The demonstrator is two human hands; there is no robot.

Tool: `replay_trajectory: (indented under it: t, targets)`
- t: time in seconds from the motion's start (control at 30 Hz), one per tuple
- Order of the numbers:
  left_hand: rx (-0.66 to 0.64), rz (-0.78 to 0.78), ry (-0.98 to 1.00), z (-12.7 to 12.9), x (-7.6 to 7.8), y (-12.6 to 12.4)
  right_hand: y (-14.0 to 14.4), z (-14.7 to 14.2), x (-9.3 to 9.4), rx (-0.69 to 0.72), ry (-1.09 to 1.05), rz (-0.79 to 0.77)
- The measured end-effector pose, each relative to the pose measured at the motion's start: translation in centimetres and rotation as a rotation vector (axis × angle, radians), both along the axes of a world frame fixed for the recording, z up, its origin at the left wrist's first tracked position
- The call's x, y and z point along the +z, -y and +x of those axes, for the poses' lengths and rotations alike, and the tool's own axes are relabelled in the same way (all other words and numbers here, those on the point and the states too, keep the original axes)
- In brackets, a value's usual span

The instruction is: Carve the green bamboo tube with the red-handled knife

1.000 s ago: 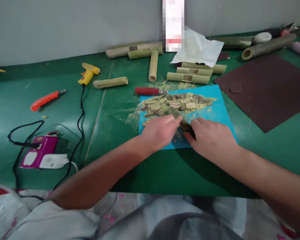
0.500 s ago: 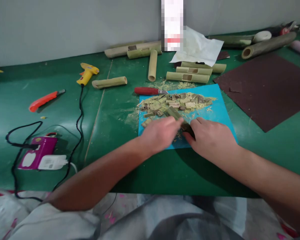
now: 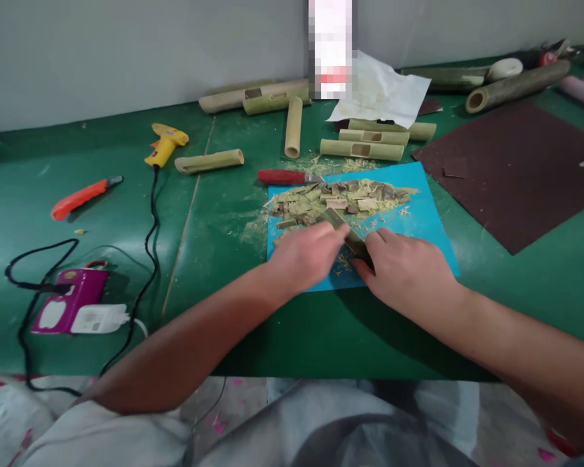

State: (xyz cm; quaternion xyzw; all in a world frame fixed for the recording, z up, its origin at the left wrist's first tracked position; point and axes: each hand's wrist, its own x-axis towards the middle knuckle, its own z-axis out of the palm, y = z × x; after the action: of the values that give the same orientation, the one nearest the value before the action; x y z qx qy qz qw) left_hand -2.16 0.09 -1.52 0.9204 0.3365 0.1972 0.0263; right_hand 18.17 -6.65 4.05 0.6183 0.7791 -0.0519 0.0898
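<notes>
A dark green bamboo piece (image 3: 353, 241) slants between my two hands over the blue mat (image 3: 428, 227). My left hand (image 3: 307, 254) is closed against its upper left side, with the index finger and thumb near its middle. Around its lower right end my right hand (image 3: 409, 264) is wrapped, hiding that end. Whether a small sheet sits under my left fingers I cannot tell. Just beyond lies a heap of bamboo chips and shavings (image 3: 338, 200). A red-handled knife (image 3: 282, 176) rests at the mat's upper left corner.
Several cut bamboo tubes (image 3: 361, 150) lie beyond the mat, beside white paper (image 3: 377, 91). To the right is a brown sheet (image 3: 520, 175). On the left are a yellow glue gun (image 3: 166, 144), an orange cutter (image 3: 82, 200) and a purple power box (image 3: 73, 295) with cords.
The whole view has shifted slightly. My left hand has moved a little left and up along the bamboo piece, while my right hand keeps its hold.
</notes>
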Motion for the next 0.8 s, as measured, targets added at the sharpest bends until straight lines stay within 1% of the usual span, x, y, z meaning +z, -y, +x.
replay_trajectory:
  t: [0.03,0.13,0.2,0.27,0.3,0.37,0.5,0.6,0.7,0.8]
  targets:
    - [-0.025,-0.016,-0.01,0.04,0.03,0.08,0.01,-0.05,0.04,0.002,0.004,-0.001]
    - [0.003,0.04,0.02,0.16,0.11,0.2,0.01,-0.23,0.19,-0.002,0.017,-0.006]
    - [-0.01,0.074,0.003,0.21,0.13,0.17,0.04,-0.35,0.26,0.007,0.017,-0.024]
    - [-0.04,0.075,-0.013,0.18,0.13,0.06,0.09,-0.44,0.28,0.017,0.017,-0.046]
    - [-0.027,0.096,0.0,0.13,0.11,-0.02,0.12,-0.47,0.27,0.017,0.017,-0.051]
    - [0.015,0.085,-0.012,0.0,0.08,-0.19,0.17,-0.49,0.23,0.01,0.016,-0.049]
    - [-0.023,0.027,-0.038,-0.14,-0.02,-0.35,0.26,-0.46,0.16,0.017,0.004,-0.039]
    - [0.016,0.081,-0.004,-0.07,-0.1,-0.39,0.28,-0.48,0.16,0.014,0.013,-0.032]
    - [-0.063,0.076,-0.01,0.04,-0.16,-0.38,0.26,-0.53,0.14,0.021,0.02,-0.044]
    - [-0.018,0.07,0.004,0.08,-0.12,-0.38,0.24,-0.56,0.04,0.015,0.025,-0.055]
